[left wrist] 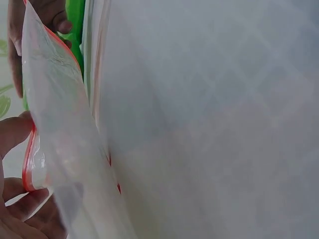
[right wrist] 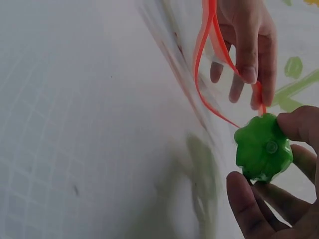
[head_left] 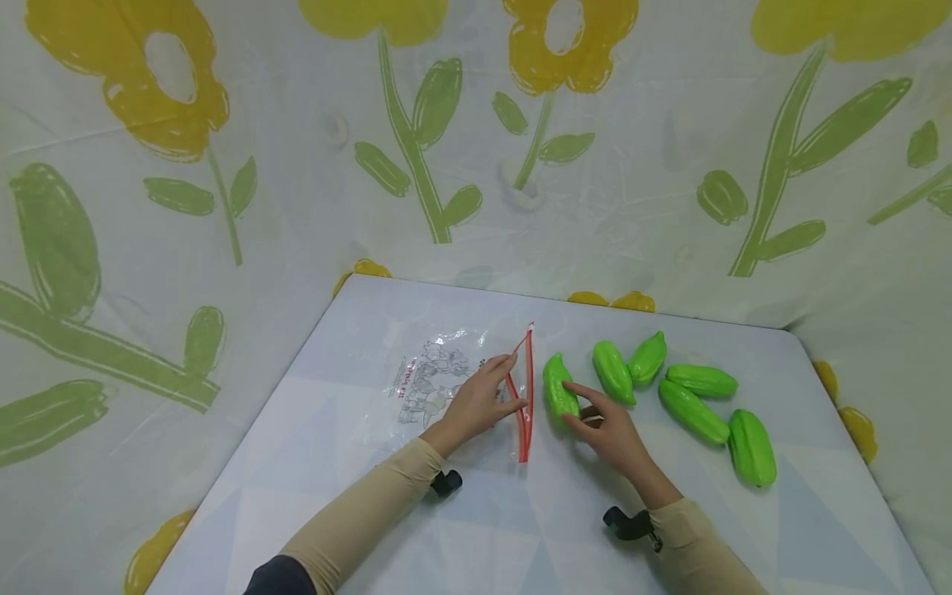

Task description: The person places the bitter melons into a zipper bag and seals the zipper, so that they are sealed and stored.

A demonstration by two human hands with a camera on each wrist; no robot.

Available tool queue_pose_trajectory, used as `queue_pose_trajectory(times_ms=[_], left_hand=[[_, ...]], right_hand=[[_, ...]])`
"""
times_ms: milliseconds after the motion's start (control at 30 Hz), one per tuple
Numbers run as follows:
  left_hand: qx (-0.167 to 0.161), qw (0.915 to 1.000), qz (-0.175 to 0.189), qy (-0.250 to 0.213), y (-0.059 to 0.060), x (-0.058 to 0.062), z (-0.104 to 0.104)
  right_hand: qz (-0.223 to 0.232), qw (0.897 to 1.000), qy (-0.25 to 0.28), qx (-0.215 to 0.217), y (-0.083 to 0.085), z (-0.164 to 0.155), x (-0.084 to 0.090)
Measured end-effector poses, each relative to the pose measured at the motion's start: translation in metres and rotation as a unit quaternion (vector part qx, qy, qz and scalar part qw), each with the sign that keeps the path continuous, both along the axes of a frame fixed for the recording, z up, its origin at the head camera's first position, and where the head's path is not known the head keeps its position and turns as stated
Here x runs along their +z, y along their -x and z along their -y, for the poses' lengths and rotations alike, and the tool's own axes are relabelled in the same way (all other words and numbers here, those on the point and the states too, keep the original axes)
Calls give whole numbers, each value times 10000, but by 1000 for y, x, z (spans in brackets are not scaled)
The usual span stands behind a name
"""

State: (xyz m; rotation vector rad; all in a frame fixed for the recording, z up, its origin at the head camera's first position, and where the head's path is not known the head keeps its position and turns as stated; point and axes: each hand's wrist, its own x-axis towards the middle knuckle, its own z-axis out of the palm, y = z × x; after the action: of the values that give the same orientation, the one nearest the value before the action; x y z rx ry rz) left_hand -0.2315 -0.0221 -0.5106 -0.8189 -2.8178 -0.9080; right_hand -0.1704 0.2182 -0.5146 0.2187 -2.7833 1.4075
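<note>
A clear zip bag (head_left: 439, 380) with a red zip strip (head_left: 526, 397) and a printed cartoon lies flat on the table. My left hand (head_left: 511, 387) pinches the upper lip of its mouth and lifts it; in the left wrist view the red strip (left wrist: 29, 164) runs between my thumb (left wrist: 12, 134) and fingers. Just right of the mouth lies a green ribbed vegetable (head_left: 559, 387). My right hand (head_left: 576, 406) grips it. In the right wrist view that vegetable's end (right wrist: 263, 147) sits between my thumb (right wrist: 246, 199) and fingers, close to the raised strip (right wrist: 207, 59).
Several more green vegetables (head_left: 692, 411) lie in a loose group on the right of the table (head_left: 818, 512). A flower-printed cloth (head_left: 669, 165) hangs round the table's back and sides. Dark camera mounts show at both wrists.
</note>
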Motion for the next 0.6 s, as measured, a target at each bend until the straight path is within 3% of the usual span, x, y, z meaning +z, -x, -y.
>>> queue_pose_trajectory(times_ms=[600], left_hand=[[-118,9999,29,-103,-1,1,-5]], right_hand=[[-476,9967,220,625,4,10,-4]])
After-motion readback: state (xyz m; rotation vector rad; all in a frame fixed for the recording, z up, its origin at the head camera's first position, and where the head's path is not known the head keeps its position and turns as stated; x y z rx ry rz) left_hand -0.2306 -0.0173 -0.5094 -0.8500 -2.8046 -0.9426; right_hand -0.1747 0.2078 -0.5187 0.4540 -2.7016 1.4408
